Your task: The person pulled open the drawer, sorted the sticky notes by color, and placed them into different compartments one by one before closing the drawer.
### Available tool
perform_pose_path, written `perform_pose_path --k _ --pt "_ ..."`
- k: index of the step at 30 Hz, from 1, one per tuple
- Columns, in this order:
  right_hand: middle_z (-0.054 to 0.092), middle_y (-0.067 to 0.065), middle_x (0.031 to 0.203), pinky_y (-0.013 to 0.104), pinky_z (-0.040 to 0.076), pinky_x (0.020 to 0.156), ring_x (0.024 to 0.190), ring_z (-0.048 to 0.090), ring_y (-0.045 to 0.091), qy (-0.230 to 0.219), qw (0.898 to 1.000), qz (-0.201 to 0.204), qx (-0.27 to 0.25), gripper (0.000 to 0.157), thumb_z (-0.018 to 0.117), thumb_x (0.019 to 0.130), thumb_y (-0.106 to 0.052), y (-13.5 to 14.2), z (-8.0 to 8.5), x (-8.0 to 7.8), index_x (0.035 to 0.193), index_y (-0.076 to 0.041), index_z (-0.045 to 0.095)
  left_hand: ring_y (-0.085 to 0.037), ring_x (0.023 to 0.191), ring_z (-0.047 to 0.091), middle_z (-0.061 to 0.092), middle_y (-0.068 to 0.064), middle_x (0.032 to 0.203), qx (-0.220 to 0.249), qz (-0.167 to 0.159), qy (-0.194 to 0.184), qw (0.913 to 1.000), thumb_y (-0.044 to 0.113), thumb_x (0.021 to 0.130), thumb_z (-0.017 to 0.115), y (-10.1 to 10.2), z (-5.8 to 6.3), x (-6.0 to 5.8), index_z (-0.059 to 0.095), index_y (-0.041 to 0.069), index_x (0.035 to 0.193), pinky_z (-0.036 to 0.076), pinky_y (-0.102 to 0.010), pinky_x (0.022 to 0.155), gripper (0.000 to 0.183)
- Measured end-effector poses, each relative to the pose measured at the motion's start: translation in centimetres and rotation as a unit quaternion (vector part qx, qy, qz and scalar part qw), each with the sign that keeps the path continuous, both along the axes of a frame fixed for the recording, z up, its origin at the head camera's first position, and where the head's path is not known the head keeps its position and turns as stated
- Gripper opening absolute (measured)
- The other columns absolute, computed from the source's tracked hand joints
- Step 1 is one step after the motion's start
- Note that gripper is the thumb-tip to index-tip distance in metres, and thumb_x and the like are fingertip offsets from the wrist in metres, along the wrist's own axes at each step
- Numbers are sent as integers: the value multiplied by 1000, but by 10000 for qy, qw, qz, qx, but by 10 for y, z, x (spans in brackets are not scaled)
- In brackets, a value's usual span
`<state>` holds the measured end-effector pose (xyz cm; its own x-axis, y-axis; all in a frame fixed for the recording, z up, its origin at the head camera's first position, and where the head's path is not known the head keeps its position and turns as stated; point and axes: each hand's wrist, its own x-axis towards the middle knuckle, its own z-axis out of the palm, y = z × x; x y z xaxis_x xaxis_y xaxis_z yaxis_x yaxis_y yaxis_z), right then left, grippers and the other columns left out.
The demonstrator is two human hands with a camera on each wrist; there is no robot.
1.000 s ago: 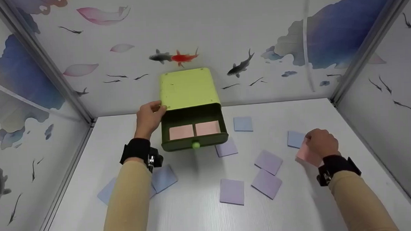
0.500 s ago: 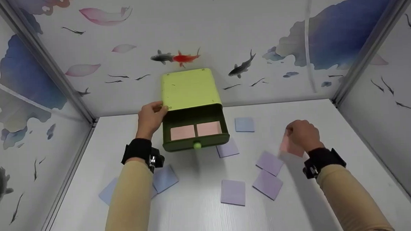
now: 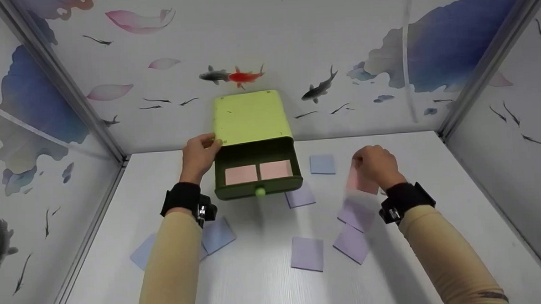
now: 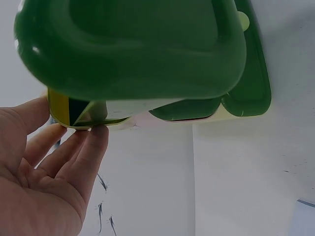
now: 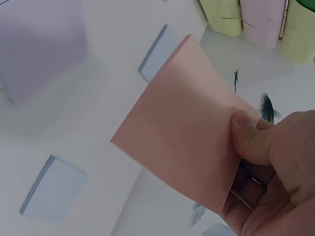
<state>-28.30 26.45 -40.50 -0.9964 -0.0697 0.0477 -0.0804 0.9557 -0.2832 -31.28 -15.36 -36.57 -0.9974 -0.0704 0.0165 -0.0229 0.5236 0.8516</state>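
A small drawer cabinet with a lime-green top (image 3: 253, 116) stands against the back wall. Its top drawer (image 3: 240, 190), dark green with a round light-green knob (image 3: 260, 191), is pulled out and holds two pink sticky note pads (image 3: 240, 175) side by side. My left hand (image 3: 198, 157) grips the cabinet's upper left front corner, thumb and fingertips at the edge. To the right of the cabinet, my right hand (image 3: 377, 165) pinches another pink sticky note pad (image 5: 182, 128) by one edge, between thumb and fingers, above the table.
Purple pads (image 3: 307, 254) lie scattered right of the middle. A blue pad (image 3: 322, 164) lies between the cabinet and my right hand. More blue pads (image 3: 218, 236) lie by my left forearm, which covers part of them. Patterned walls (image 3: 361, 29) enclose the table (image 3: 258, 285).
My right hand has lifted the pink sticky note pad off the spot beside a blue pad and carried it left toward the cabinet. The left hand keeps its grip on the corner.
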Motion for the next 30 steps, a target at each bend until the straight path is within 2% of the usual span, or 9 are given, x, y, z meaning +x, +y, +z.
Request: perform_pose_path --k 8,14,21,30 --pt "71 18 111 54 53 80 99 65 41 159 9995 201 167 30 54 90 2 -30 22 -6 108 -8 75 -29 127 54 59 -16 134 -5 -20 33 10000 28 99 56 -2 -3 1 52 6 140 44 -43 105 47" --pt "71 16 110 53 53 84 100 65 37 206 9991 343 120 27 55 91 1 -55 46 -10 108 -8 75 -29 127 54 60 -16 133 6 8 9 10000 29 99 56 -1 -4 2 53 6 140 44 -44 106 47" --pt "71 15 113 54 52 89 106 63 38 394 9973 597 171 27 57 92 -2 -81 75 -15 110 -9 75 -29 130 51 58 -16 136 71 -36 -18 10000 30 99 56 -1 -3 2 51 6 141 42 -43 108 48" --pt "74 9 107 48 54 85 99 67 31 630 9942 869 103 28 56 92 0 -114 100 -16 105 -13 77 -28 131 51 59 -14 136 152 31 -54 9999 29 99 56 2 0 1 51 7 141 42 -42 108 47"
